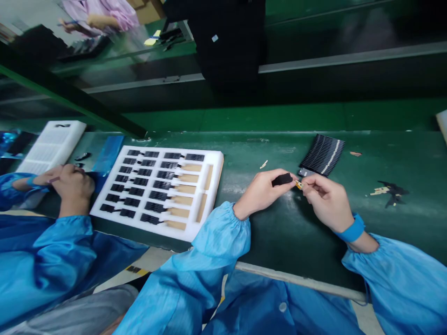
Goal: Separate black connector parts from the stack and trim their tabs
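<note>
Between thumb and fingers, my left hand (261,190) holds a small black rectangular part (282,179). From its right end sticks out a small gold-and-white connector piece (299,184). My right hand (328,200), with a blue band at the wrist, pinches at that end; its fingertips hide what they grip. Just beyond my right hand lies a fanned stack of black ribbed strips (323,153) with a pale line across it. To the left, a white foam tray (218,163) carries rows of black parts, and several of its slots show bare tan bottoms.
At left, a co-worker's hands (71,184) work beside another white foam tray (75,128) and a blue sheet (109,151). Black and cream scraps (394,193) lie at right on the green table (272,237). A green post (87,104) slants at upper left; another person in pink (115,16) is beyond.
</note>
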The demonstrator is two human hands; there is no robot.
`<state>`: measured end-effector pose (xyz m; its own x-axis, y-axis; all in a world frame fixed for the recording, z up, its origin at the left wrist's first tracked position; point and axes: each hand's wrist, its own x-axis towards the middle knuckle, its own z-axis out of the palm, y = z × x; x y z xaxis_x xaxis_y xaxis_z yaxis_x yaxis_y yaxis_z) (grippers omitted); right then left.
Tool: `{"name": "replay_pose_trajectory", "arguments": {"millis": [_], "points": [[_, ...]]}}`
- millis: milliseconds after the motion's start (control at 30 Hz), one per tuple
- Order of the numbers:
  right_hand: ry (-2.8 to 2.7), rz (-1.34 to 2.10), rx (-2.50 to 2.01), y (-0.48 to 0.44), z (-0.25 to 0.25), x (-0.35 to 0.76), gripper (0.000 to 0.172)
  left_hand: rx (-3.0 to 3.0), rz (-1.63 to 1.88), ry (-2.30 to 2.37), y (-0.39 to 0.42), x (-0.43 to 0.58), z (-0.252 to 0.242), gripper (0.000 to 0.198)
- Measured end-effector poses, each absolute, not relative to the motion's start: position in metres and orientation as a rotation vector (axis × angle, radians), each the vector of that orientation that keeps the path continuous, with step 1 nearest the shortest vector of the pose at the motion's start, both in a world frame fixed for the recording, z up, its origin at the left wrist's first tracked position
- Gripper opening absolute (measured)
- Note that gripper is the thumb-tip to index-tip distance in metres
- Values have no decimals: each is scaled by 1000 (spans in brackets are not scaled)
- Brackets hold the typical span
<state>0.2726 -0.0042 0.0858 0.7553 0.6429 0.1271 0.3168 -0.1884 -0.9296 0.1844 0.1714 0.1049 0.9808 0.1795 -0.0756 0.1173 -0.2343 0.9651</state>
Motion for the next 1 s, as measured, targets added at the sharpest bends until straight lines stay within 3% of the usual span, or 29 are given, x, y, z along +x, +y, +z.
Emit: {"name": "replay_pose_trajectory", "arguments": {"millis": [300,767,933,1000], "points": [[-798,62,-1892,-6,86,265,3,1919,136,345,169,182,103,19],[-927,17,-1942,-4,85,267,14,1941,110,293,167,181,103,14],[-894,-4,-1950,-2,83,268,13,1642,473,630,193,185,106,22],[-1053,-1,-1944,-2,80,267,21,1531,628,751,201,187,106,21]]}}
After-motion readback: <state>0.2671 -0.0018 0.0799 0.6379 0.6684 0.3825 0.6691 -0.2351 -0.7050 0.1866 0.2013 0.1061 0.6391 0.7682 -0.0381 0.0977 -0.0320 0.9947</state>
